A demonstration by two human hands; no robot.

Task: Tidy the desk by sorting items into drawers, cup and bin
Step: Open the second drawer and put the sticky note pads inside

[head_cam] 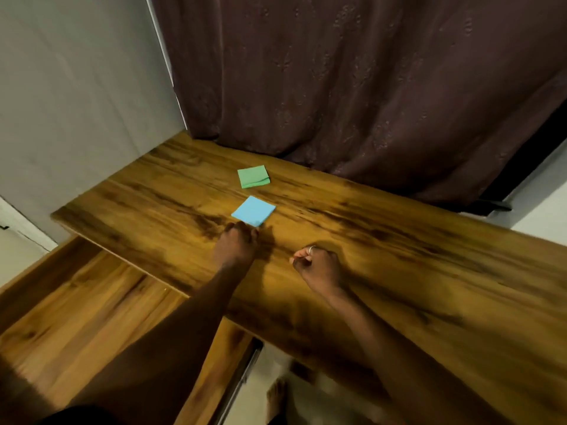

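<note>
Down at the desk edge, both hands out over the wood.

Nearest, the open drawer [76,305] sits low on the left. Right hand [317,266] is curled into a loose fist, holding nothing visible. Left hand [236,245] has its fingers bunched at the near corner of the blue notepad [254,211]; grip unclear. Beyond lies the green notepad [253,176], near the curtain [352,81].

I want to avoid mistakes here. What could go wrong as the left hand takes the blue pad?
1. The left hand touches only the near corner of the blue pad; a pinch there may lift just the top sheets.
2. A push may slide it toward the green pad.
3. The open drawer lies below the left arm, which could bump it.
</note>
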